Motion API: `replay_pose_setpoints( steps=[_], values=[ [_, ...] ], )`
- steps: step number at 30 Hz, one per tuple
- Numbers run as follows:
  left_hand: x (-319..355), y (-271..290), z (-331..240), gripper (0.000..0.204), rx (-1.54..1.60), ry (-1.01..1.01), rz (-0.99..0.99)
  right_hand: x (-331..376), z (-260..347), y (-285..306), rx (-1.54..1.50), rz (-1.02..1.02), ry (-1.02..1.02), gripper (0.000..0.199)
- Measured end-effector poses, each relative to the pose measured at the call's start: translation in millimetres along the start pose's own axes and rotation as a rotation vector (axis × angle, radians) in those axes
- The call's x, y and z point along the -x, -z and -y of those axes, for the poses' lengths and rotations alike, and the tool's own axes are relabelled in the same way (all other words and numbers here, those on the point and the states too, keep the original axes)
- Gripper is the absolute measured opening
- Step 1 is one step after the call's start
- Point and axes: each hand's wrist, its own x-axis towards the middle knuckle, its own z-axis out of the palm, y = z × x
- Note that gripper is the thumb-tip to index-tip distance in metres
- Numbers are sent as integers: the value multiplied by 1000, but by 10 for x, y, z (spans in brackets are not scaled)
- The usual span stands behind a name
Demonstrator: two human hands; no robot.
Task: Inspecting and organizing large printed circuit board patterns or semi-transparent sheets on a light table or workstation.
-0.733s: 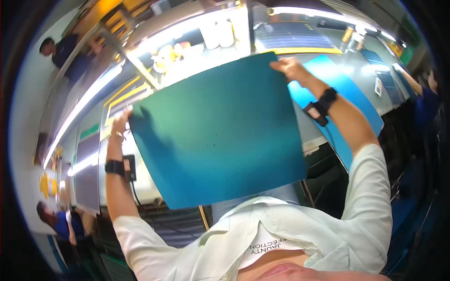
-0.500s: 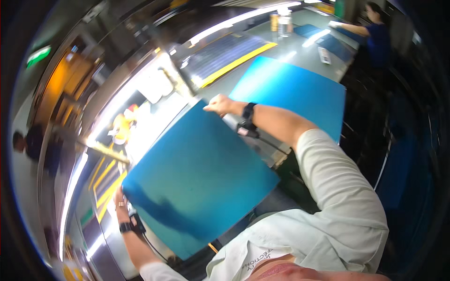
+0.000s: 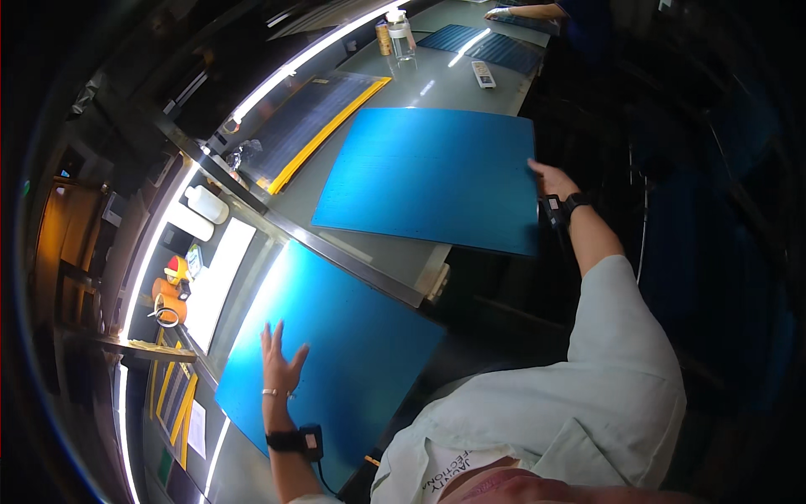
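Two large flat blue sheets are in front of me. The nearer blue sheet [image 3: 361,323] lies tilted across the left work surface, its lower part reaching toward my body. Over its left part is my left hand [image 3: 284,361], fingers spread and holding nothing; I cannot tell if it touches the sheet. The farther blue sheet [image 3: 428,176] rests on the grey table, its right side jutting past the table edge. At that right edge my right hand [image 3: 554,180] grips the sheet, thumb side showing and the other fingers mostly hidden. Each wrist wears a black strapped device.
Yellow-edged dark panels [image 3: 323,118] lie behind the farther sheet. Beyond stand a clear bottle [image 3: 401,38], a tan canister [image 3: 384,39] and a white remote [image 3: 483,75]. White bottles [image 3: 206,204] and orange tape rolls [image 3: 170,309] sit left. A co-worker's arm [image 3: 529,12] reaches in.
The nearer sheet, held up by both hands before, now lies down on the left surface. My left hand has opened over it. My right hand has moved right to the farther sheet's edge.
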Motion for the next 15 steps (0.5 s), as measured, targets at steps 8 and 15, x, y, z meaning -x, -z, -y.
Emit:
replay_pose_setpoints(
  steps=[8, 15],
  values=[
    [-779, -16, -1493, 51, 400, -319, 31, 726, 127, -573, -157, -59, 460, 29],
    [-816, 394, -2452, 88, 1622, -278, 557, 2167, 494, -850, 234, 67, 1034, 23]
  ],
)
